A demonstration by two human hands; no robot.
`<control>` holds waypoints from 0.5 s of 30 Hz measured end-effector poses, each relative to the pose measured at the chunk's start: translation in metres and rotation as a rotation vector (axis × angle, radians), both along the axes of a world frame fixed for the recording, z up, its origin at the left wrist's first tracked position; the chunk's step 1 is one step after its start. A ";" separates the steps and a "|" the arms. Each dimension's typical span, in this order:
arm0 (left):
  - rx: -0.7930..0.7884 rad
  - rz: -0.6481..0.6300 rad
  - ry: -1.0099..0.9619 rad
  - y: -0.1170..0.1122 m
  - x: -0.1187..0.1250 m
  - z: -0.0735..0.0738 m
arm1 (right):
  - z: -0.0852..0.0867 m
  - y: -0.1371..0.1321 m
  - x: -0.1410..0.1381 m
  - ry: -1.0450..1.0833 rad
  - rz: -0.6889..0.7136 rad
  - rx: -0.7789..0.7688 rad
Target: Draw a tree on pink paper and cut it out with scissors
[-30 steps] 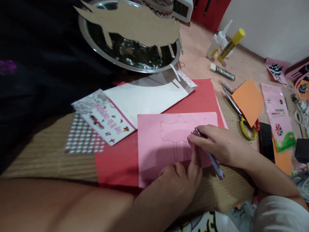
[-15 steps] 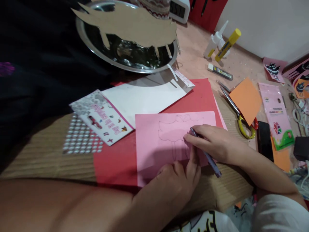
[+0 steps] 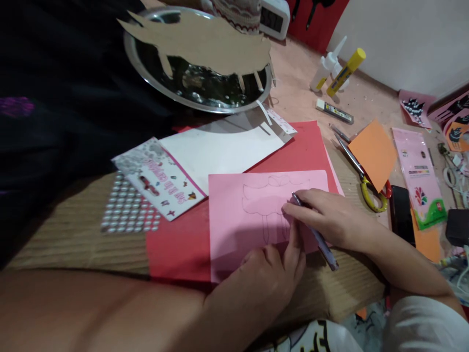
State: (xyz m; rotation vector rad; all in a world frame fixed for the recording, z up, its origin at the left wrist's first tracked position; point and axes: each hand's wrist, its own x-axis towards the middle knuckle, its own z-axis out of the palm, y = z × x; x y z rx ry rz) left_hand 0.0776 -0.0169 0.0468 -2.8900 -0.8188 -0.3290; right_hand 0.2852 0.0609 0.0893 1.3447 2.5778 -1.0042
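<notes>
A pink sheet of paper [image 3: 229,220] lies before me with a thin line drawing on it: a wavy body outline, leg shapes and a curved shape on top. My left hand [image 3: 269,274] rests on its lower part, index finger stretched towards the drawing, the other fingers bent loosely. In my right hand [image 3: 326,215] is a slim purple pencil [image 3: 322,247], held between thumb and fingers and slanting down to the right. The right fingertips touch the paper beside the drawing, close to the left index finger. Red paper [image 3: 179,254] lies beneath the pink sheet.
A metal plate [image 3: 146,73] bears a brown cardboard cutout [image 3: 212,46]. Nearby are a white packet [image 3: 220,149], a sheet of silvery stickers [image 3: 128,208], scissors [image 3: 366,188], orange paper [image 3: 375,154], a glue stick [image 3: 346,73], a glue bottle [image 3: 324,71] and a black phone [image 3: 402,215].
The view has shifted slightly, so things at the left appear a little further right. Both hands and the pencil keep nearly the same place on the paper.
</notes>
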 end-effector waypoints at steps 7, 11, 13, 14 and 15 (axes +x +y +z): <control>0.012 0.008 -0.004 0.002 0.001 0.001 | -0.001 0.003 -0.003 0.001 0.115 0.052; -0.013 0.008 0.020 0.002 0.000 0.003 | -0.005 -0.001 -0.010 -0.003 0.009 0.057; -0.025 0.014 0.035 -0.001 0.001 0.001 | -0.007 -0.004 -0.012 -0.015 -0.007 0.088; -0.028 0.025 0.031 -0.002 0.002 -0.001 | -0.008 -0.006 -0.011 -0.028 -0.002 0.111; -0.031 0.041 0.023 -0.004 0.002 -0.003 | -0.009 -0.007 -0.010 -0.045 0.012 0.134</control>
